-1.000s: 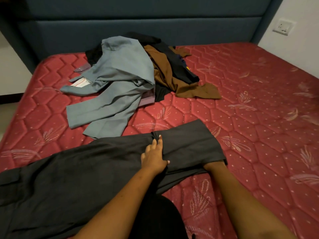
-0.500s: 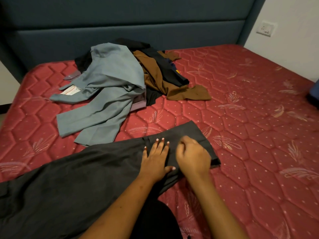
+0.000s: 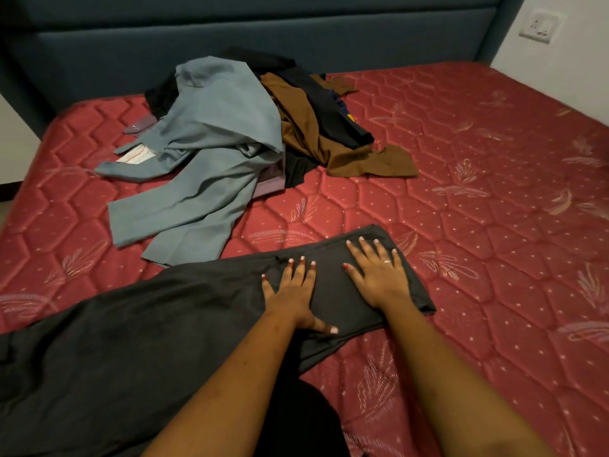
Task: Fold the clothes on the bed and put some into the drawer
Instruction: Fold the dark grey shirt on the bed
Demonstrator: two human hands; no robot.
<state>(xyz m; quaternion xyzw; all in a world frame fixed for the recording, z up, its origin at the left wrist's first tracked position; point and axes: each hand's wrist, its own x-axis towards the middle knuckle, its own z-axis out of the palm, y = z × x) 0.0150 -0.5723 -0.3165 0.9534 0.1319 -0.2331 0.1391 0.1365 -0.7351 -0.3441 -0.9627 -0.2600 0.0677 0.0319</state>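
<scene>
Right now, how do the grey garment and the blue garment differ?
The grey garment lies spread fairly flat at the near side of the bed; the blue garment is crumpled near the headboard. The left hand and right hand press flat on the grey garment; neither touches the blue garment. Both lie on the red mattress.

The right hand point(image 3: 379, 275), curled half a second ago, now lies flat on the dark trousers point(image 3: 131, 341) beside the left hand point(image 3: 293, 291).
</scene>
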